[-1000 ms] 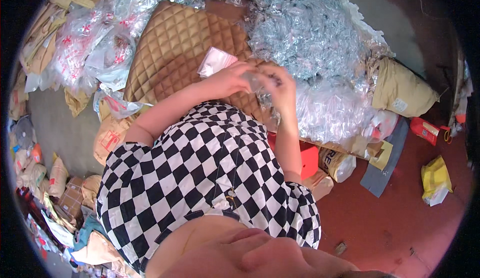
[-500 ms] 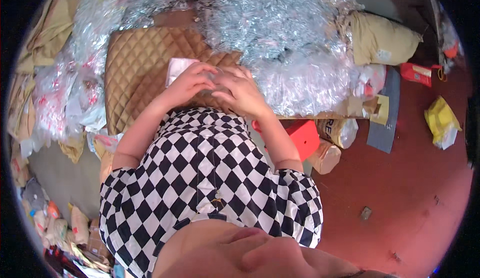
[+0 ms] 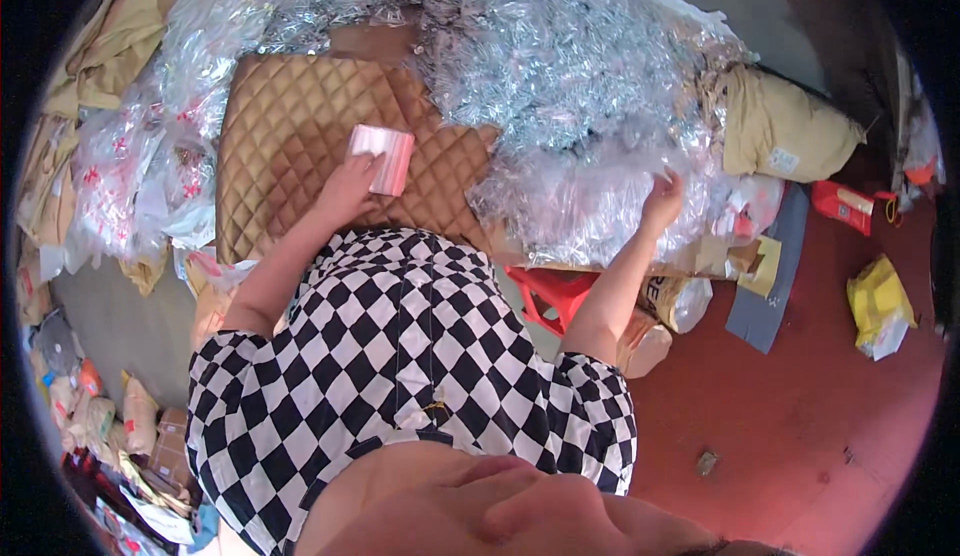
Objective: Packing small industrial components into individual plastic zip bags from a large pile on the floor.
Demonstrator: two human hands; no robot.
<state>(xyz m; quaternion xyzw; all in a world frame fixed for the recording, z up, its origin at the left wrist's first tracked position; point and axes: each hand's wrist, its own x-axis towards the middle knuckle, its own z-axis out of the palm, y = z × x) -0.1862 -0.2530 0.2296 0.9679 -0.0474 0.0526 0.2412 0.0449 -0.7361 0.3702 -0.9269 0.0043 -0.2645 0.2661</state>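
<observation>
A small stack of pink-and-white flat pieces (image 3: 396, 166) lies on the brown quilted pad (image 3: 300, 96) in front of me. My left hand (image 3: 348, 188) is closed on its near left side, fingers over the top edge. Out to the right, my right hand (image 3: 662, 202) is over the near part of a heap of clear, shiny plastic packets (image 3: 590, 196). Its fingers are loosely bent and a little apart, and I see nothing in them. Whether the hand touches the packets cannot be made out.
More clear plastic with red marks (image 3: 120, 181) is heaped at the left. A tan sack (image 3: 790, 121) lies at the far right. Below the table edge are a red plastic stool (image 3: 550, 291) and paper-wrapped rolls (image 3: 645, 346). A yellow bag (image 3: 880, 301) rests on the red floor.
My hands were together over the pad; now they are apart. My right hand has swung right to the packet heap, while the left has drawn back onto the stack, which shows more fully.
</observation>
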